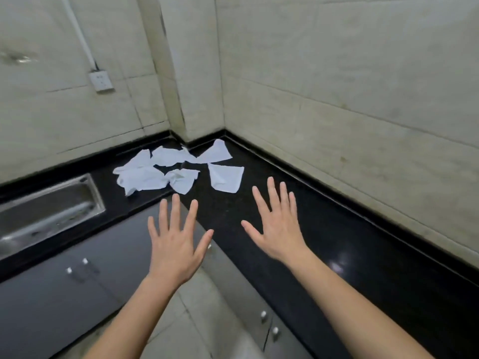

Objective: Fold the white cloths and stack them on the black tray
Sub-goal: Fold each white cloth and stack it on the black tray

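White cloths just beyond spread fingers

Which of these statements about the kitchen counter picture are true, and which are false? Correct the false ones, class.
1. Both the left hand and the right hand are open, fingers spread, holding nothing. True.
2. Several crumpled white cloths lie on the glossy black stone countertop near the wall corner. True.
3. The right hand grips one cloth. False: it touches none of them.
4. A stainless steel sink sits left of the cloths. True.
5. The cloths form one neat folded stack. False: they lie loose and spread out.
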### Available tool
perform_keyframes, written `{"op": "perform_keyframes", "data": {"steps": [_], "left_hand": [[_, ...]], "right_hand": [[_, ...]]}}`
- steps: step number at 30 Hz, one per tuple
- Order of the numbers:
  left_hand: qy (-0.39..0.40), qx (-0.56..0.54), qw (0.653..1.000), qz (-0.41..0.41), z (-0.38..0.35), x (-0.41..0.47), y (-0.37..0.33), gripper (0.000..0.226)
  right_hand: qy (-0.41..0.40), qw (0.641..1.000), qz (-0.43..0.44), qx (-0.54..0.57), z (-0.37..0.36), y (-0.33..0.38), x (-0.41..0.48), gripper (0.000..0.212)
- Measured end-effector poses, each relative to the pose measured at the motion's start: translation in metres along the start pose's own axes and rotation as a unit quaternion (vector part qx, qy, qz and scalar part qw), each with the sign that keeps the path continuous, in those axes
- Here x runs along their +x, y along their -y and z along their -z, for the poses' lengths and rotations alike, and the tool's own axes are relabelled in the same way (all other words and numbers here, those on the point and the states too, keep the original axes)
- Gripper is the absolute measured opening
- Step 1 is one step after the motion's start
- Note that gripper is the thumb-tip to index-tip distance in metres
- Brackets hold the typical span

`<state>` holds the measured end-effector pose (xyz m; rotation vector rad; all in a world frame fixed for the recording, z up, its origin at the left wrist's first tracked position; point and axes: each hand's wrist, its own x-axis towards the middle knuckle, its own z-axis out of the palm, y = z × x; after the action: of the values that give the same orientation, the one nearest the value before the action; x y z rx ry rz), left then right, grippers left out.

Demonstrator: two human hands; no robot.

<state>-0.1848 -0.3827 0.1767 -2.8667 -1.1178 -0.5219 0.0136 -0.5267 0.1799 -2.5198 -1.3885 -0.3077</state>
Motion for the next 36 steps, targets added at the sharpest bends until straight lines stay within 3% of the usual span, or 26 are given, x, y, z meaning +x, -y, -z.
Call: {"op": "perform_keyframes", "data": {"steps": [6,14,25,36], "left_hand": [[0.014,0.017,1.0,-0.003,-0.018,0.042,0.066,0.077],[0.033,0.053,0.996,-0.056,-0.074,0.113,0.105,0.077],[0.06,0.061,0.988,-0.13,-0.146,0.344,0.11,0.073],[0.156,0.029,0.969,-0.189,-0.244,0.448,0.114,0.058]], "right_hand": [[0.022,0.999,0.047,-0.01,-0.026,0.056,0.061,0.084],[0.056,0.997,0.044,-0.029,-0.086,0.056,0.138,0.084],[0.075,0.996,-0.05,0.006,-0.161,-0.008,0.305,0.078],[0.181,0.974,-0.133,0.015,-0.22,-0.035,0.372,0.07]]}}
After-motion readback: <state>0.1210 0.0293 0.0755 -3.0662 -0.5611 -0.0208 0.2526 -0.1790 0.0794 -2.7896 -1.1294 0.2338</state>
